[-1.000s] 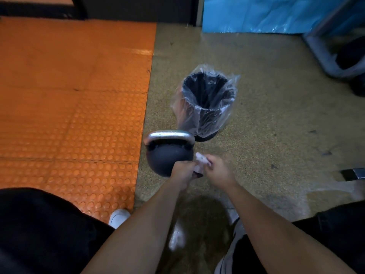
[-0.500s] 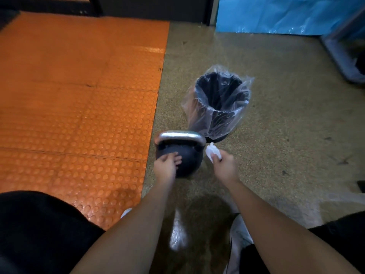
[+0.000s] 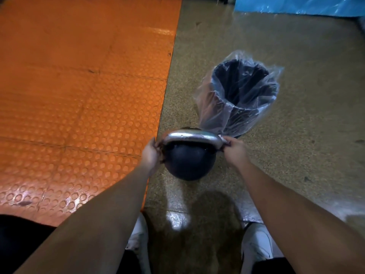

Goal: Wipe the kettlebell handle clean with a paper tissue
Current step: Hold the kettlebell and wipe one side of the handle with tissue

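Note:
A black kettlebell (image 3: 188,163) with a silver handle (image 3: 192,136) stands on the speckled floor in front of me. My left hand (image 3: 151,153) grips the left end of the handle where it joins the ball. My right hand (image 3: 235,150) pinches a white paper tissue (image 3: 225,139) and presses it against the right end of the handle. Most of the tissue is hidden under my fingers.
A black bin (image 3: 243,97) lined with a clear plastic bag stands just behind the kettlebell to the right. An orange studded mat (image 3: 79,95) covers the floor on the left. My white shoes (image 3: 256,248) are below. Blue plastic sheeting (image 3: 296,4) lies at the far right.
My left hand has moved from the ball's front to the handle's left end. My right hand has carried the tissue up to the handle's right end.

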A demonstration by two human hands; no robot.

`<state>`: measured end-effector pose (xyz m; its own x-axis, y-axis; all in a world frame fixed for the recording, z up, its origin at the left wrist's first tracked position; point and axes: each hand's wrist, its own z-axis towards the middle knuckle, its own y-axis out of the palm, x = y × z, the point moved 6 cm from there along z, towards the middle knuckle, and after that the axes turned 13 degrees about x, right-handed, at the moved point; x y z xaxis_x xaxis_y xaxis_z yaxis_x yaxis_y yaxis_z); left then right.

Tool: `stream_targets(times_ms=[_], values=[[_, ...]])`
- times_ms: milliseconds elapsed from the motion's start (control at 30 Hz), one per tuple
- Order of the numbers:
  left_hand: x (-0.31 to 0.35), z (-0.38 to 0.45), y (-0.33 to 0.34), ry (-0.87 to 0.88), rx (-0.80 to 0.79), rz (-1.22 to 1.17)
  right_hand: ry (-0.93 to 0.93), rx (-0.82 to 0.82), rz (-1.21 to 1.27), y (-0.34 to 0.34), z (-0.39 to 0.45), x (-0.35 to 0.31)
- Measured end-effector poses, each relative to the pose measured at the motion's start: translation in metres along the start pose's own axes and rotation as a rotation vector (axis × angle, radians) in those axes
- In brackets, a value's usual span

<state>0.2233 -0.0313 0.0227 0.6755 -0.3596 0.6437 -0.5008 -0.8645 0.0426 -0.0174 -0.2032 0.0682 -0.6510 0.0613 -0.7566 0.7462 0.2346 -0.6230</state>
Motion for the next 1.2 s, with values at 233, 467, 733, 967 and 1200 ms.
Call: stream_targets(times_ms=[233,467,733,967,1200], values=[[-0.014,0.001,0.001,0.092,0.076,-0.002,-0.137,-0.122,0.069,-0.004,0.005,-0.01],[-0.015,0.003,0.0,0.176,0.092,0.075,-0.108,-0.073,0.103,0.003,0.006,0.0],[-0.016,-0.002,0.003,0.18,0.076,0.078,-0.111,-0.055,0.105,0.002,-0.005,0.004],[-0.018,0.007,-0.002,0.209,0.081,0.151,-0.098,-0.011,0.1,-0.007,-0.008,-0.002],[-0.021,0.01,-0.001,0.182,0.096,0.149,-0.016,0.02,0.237,0.001,-0.011,-0.002]])
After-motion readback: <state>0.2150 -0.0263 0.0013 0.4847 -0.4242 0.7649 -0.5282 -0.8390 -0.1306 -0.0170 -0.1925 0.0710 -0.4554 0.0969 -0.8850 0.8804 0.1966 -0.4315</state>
